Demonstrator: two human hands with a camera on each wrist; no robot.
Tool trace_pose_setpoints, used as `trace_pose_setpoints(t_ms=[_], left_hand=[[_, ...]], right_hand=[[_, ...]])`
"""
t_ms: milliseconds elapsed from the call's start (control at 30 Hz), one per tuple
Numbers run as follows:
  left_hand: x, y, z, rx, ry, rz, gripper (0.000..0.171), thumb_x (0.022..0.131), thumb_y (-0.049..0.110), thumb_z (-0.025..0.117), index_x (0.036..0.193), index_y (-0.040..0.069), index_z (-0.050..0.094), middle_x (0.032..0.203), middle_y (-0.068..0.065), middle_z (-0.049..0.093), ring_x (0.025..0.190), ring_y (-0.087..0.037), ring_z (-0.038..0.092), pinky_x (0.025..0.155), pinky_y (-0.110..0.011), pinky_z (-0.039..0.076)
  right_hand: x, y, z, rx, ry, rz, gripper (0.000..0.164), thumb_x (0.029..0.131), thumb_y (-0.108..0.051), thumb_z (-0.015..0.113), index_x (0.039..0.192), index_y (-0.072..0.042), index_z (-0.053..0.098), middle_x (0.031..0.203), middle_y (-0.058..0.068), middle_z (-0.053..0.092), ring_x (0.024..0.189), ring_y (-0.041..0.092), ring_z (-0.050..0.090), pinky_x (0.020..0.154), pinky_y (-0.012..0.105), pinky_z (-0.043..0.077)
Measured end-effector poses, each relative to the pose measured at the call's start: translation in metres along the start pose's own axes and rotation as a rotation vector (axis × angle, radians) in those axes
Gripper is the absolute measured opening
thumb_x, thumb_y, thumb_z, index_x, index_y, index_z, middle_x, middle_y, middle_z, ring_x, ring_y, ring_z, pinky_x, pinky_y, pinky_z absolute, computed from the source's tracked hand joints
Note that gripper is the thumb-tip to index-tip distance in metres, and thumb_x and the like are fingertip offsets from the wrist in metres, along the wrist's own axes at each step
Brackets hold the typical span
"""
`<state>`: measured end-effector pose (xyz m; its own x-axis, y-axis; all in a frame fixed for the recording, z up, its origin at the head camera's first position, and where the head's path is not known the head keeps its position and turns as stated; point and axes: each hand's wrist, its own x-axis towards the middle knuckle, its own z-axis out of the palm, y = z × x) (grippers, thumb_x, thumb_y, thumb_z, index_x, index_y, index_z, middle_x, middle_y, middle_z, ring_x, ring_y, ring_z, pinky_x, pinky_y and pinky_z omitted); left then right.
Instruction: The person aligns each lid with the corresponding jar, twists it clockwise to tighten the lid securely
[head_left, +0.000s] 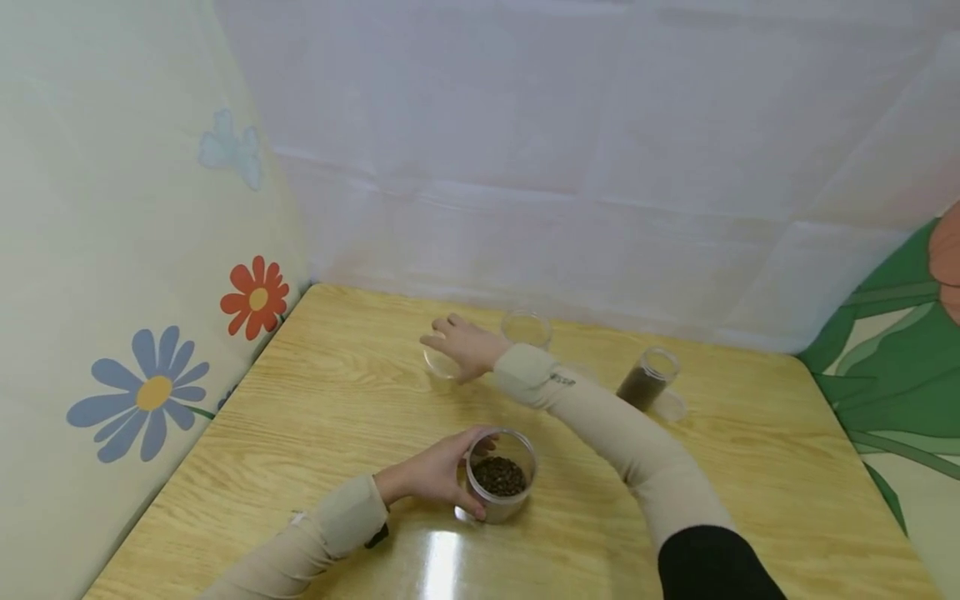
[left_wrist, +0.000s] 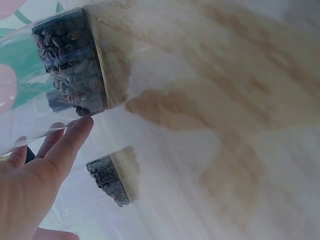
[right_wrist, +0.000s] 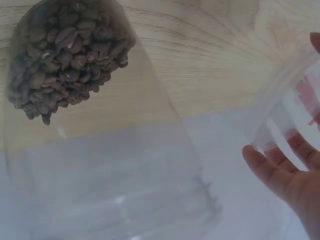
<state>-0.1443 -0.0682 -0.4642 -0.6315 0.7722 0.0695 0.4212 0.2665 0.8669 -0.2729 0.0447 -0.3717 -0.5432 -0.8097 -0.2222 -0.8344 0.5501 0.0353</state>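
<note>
L hand point(head_left: 435, 477) & R hand point(head_left: 468, 343) over wood tbl point(head_left: 360, 383).
L hand grips open jar point(head_left: 504, 507) w/ dk beans point(head_left: 499, 477); R hand holds clear rd. pc. point(head_left: 441, 365) farther back. Clear jar point(head_left: 527, 330) near R hand; dk-filled jar point(head_left: 647, 379) by pale disc point(head_left: 670, 407).

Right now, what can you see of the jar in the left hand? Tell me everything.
The jar is round and clear, glass or plastic by its look, with a thin rim; no lid shows on it. Dark brown beans, like coffee beans, fill its lower part. It stands upright on the wood-grained table. The left hand grips its side, thumb nearer the person, fingers on the far side.
</note>
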Motion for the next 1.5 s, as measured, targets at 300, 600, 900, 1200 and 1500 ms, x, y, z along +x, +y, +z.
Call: trace_pose_setpoints(t_ms=[300, 600, 900, 1200, 1500], left_hand=[[0.0, 0.004, -0.001, -0.015, -0.01, -0.02, 0.099, 0.059, 0.023, 0.086, 0.139, 0.01, 0.027, 0.133, -0.011, 0.04, 0.117, -0.021, 0.045, 0.091, -0.03, 0.043], [-0.001, 0.005, -0.003, -0.007, -0.013, -0.026, 0.099, 0.06, 0.025, 0.085, 0.139, 0.014, 0.027, 0.134, -0.009, 0.04, 0.118, -0.02, 0.043, 0.092, -0.032, 0.043], [-0.001, 0.005, -0.003, -0.004, -0.015, -0.033, 0.098, 0.061, 0.027, 0.085, 0.139, 0.014, 0.026, 0.135, -0.01, 0.039, 0.118, -0.023, 0.045, 0.09, -0.033, 0.044], [-0.003, 0.006, -0.001, -0.001, -0.013, -0.049, 0.099, 0.061, 0.028, 0.085, 0.14, 0.016, 0.026, 0.135, -0.009, 0.039, 0.117, -0.023, 0.045, 0.09, -0.034, 0.044], [-0.003, 0.007, -0.001, 0.009, -0.016, -0.05, 0.098, 0.061, 0.028, 0.084, 0.139, 0.013, 0.027, 0.135, -0.009, 0.038, 0.117, -0.024, 0.045, 0.091, -0.036, 0.043]], right_hand=[[-0.018, 0.001, -0.015, 0.02, 0.028, 0.036, 0.084, 0.079, -0.03, 0.07, 0.146, -0.015, 0.021, 0.145, 0.015, 0.021, 0.13, 0.031, 0.022, 0.1, 0.039, 0.035], [-0.043, 0.005, -0.031, 0.122, 0.105, 0.036, 0.082, 0.08, -0.027, 0.07, 0.145, -0.013, 0.021, 0.145, 0.017, 0.021, 0.13, 0.031, 0.022, 0.099, 0.041, 0.036], [-0.068, 0.009, -0.035, 0.128, 0.152, 0.043, 0.083, 0.08, -0.029, 0.069, 0.145, -0.013, 0.021, 0.145, 0.018, 0.021, 0.13, 0.033, 0.023, 0.098, 0.043, 0.037], [-0.09, 0.01, -0.034, 0.165, 0.209, 0.033, 0.081, 0.079, -0.023, 0.068, 0.145, -0.011, 0.023, 0.143, 0.021, 0.024, 0.129, 0.033, 0.024, 0.099, 0.044, 0.036], [-0.108, 0.013, -0.033, 0.192, 0.258, 0.029, 0.08, 0.077, -0.024, 0.07, 0.143, -0.008, 0.028, 0.141, 0.023, 0.026, 0.127, 0.036, 0.027, 0.096, 0.046, 0.038]])
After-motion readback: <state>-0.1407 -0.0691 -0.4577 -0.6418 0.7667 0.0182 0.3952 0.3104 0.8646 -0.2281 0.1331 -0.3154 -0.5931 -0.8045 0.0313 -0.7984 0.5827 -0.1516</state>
